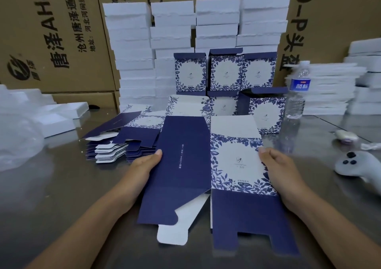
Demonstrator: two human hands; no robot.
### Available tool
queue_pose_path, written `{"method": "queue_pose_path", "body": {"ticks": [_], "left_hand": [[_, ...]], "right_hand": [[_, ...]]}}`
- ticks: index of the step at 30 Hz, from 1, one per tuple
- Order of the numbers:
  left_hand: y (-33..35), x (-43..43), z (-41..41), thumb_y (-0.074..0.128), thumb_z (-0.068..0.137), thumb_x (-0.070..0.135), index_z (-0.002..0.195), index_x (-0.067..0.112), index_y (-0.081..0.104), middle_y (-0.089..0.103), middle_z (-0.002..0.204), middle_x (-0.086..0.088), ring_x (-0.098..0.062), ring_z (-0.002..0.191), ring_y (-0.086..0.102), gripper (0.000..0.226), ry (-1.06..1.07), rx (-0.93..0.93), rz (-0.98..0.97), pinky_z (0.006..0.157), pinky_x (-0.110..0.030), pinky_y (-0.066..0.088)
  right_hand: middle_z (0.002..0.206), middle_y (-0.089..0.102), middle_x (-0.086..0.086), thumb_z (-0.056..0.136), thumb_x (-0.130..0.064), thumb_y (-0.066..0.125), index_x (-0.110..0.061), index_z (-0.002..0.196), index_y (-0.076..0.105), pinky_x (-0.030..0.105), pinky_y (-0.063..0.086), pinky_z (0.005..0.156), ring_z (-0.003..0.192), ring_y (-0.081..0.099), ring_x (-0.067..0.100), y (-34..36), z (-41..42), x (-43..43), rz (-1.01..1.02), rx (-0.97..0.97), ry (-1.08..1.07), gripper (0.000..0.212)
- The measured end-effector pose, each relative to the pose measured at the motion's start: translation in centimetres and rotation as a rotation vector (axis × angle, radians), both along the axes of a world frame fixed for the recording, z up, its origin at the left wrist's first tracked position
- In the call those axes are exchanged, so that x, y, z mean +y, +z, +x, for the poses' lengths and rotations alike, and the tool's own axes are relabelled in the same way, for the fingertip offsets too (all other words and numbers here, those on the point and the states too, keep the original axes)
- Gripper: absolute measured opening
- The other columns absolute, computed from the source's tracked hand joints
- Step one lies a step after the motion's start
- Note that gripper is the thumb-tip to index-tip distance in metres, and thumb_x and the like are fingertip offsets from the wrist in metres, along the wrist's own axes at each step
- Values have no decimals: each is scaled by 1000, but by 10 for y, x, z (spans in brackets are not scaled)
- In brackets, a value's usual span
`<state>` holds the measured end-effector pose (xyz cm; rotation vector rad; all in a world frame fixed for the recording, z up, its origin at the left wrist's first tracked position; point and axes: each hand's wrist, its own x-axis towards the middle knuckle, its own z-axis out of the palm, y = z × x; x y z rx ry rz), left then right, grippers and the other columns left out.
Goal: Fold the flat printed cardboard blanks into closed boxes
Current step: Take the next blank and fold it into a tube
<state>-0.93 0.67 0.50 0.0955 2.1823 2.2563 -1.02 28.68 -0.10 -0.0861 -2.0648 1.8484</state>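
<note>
The navy-and-white flower-printed cardboard blank (185, 165) is in the lower centre of the frame, partly opened above the grey metal table (51, 186). The left hand (144, 165) grasps its plain navy panel at the left edge, thumb on top. The right hand (276, 165) grasps the flowered panel at the right edge. Left of centre lies a pile of flat blanks (123, 140). Behind, in the centre, stand the folded printed boxes (224, 72) before stacks of white foam pieces (134, 52). To the right are a clear water bottle (296, 95) and, lower, a white controller (356, 165).
</note>
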Motion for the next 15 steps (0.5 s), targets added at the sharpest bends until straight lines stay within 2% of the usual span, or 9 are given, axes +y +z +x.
{"method": "queue_pose_path", "body": {"ticks": [2,3,4,5,6,8,10,13,15], "left_hand": [[1,0,-1,46,96,44,88,20,78,75,94,-4,-22,85,72,40,49,-12,3,73,-32,56],[1,0,-2,45,97,44,91,17,76,75,94,-5,-23,86,72,42,76,-16,-4,77,-35,55],[0,0,-2,44,97,43,92,16,75,75,94,-6,-23,86,72,42,95,-16,-15,79,-36,54],[0,0,-3,43,98,42,91,16,75,75,94,-6,-24,86,72,41,104,-14,-26,79,-36,54],[-1,-1,-3,43,98,40,90,16,75,75,94,-6,-24,86,72,41,105,-13,-38,79,-37,54],[-2,-2,-3,43,98,40,88,18,76,75,94,-6,-25,86,72,41,95,-18,-53,82,-40,54],[-2,-2,-3,44,98,40,86,22,77,75,95,-6,-24,86,72,39,77,-21,-55,83,-40,54],[0,-1,-2,44,98,39,83,26,78,75,93,-5,-21,83,73,39,58,-20,-51,74,-34,55],[2,0,-2,46,97,40,81,24,78,75,91,-5,-20,79,73,39,72,-19,-29,69,-31,55]], "right_hand": [[97,61,27,96,-28,51,-5,80,65,27,32,66,77,41,12,0,1,0,-7,-6,27,31],[96,63,17,95,-27,53,-12,71,67,31,46,64,85,34,5,-1,1,-1,-8,-14,33,32],[92,67,5,95,-28,54,-18,65,68,32,53,75,101,39,16,0,2,-1,-6,-23,37,34],[84,72,-4,94,-28,55,-21,63,70,21,50,61,91,61,14,0,2,-1,-6,-30,38,35],[73,73,-8,94,-28,55,-20,64,71,16,48,56,62,66,5,1,2,-1,-11,-32,36,34],[66,64,-2,94,-27,54,-5,75,66,15,42,47,56,55,11,2,1,0,-37,-32,21,32],[73,53,10,96,-27,51,5,84,56,23,38,50,65,45,19,2,1,1,-62,-40,19,35],[75,49,17,97,-27,50,6,86,55,33,38,62,72,44,22,1,2,0,-57,-31,21,35],[72,49,23,96,-27,51,4,84,56,34,38,63,72,45,23,1,2,0,-45,-17,23,34]]}}
